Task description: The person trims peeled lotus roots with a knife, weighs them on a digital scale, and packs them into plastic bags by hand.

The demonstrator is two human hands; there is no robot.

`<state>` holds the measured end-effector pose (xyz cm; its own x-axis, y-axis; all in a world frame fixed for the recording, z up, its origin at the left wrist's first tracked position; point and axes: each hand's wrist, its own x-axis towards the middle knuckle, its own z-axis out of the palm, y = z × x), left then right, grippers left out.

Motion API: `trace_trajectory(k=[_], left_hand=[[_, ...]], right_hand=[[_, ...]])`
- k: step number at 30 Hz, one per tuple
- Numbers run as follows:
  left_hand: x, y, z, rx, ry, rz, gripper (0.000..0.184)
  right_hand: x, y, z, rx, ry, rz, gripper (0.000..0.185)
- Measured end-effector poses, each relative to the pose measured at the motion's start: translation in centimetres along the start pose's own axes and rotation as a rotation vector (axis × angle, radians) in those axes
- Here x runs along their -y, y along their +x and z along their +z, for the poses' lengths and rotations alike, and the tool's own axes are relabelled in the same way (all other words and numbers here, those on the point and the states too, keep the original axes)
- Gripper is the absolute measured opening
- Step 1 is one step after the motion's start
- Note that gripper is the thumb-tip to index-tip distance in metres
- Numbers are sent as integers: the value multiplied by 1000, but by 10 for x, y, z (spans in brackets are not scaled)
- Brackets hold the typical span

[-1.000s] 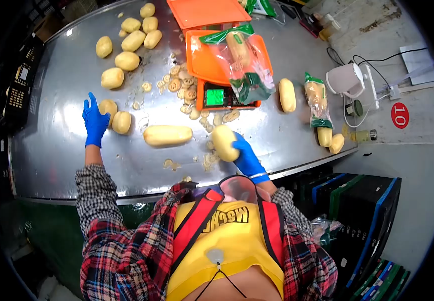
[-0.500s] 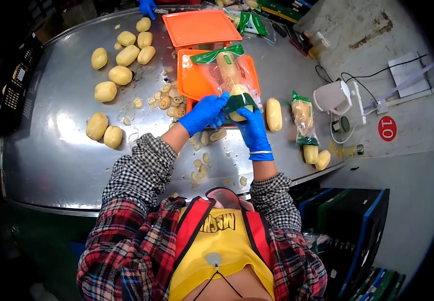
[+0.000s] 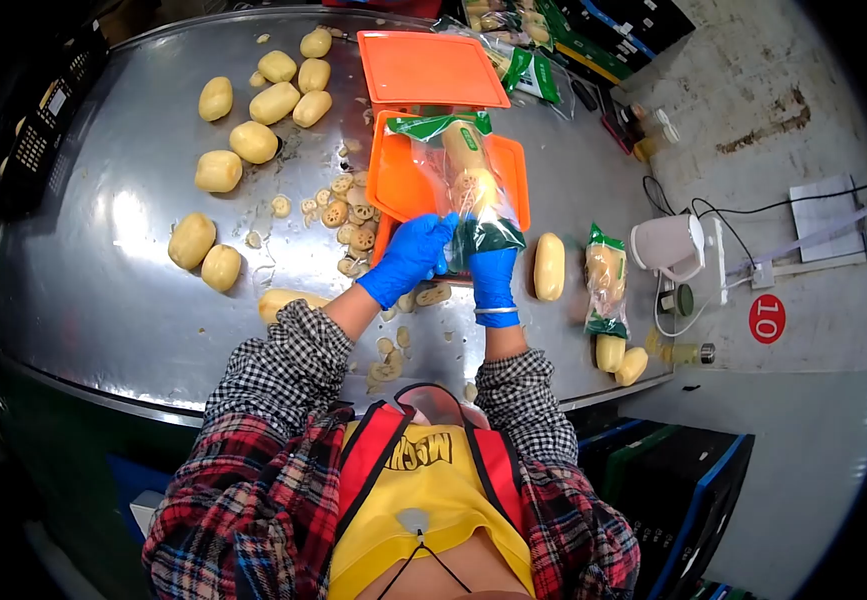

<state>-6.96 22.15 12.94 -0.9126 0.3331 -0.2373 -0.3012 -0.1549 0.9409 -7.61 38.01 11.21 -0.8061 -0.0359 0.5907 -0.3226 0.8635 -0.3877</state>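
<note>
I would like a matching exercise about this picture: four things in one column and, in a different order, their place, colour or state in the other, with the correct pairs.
Column one:
1. left hand
2. plastic bag
3. kettle
4. round sign

Column two:
a. pale pinkish
b. red, showing 10
c. over the orange tray
d. blue-gloved, touching the plastic bag

Right pairs: 1-d, 2-c, 3-a, 4-b

Right hand partly hidden by plastic bag, pale root partly behind left sleeve, wall sheet unreadable.
</note>
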Motion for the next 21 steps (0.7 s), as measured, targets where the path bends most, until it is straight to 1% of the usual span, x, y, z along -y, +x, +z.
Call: trace_trajectory(k=[3,4,5,6,8,10,12,15,19,20,21], left_hand=[[3,-3,-4,10,-53,-26,39],[4,-5,-3,28,-97,-36,38],[5,-5,-3,46,-141,-44,38],[22,-1,-3,34,-67,2,36],[28,-2,-1,29,-23,18,35],[29,-1,-1,22,-33,9,35],[26,-3,-1,15,-106,-32,35],[38,2,1,12,-95,35,36],[24,-11,5,-50,-57,-19,40],[42,-9,2,-48,32,59,47],[52,-16,4,14,1,-15,49]], right_hand=[[-26,-18,19,199,203,69,12],[14,4,-10,571,-238,87,13],[5,3,4,448,-50,115,14],[-13,-8,25,328,138,150,16],[-14,-3,33,263,413,208,19],[-16,7,36,254,587,248,22],[-16,14,36,253,669,255,25],[-17,15,37,252,721,258,30],[-18,13,36,225,753,225,36],[-19,13,34,209,756,211,38],[-21,11,34,191,756,189,40]])
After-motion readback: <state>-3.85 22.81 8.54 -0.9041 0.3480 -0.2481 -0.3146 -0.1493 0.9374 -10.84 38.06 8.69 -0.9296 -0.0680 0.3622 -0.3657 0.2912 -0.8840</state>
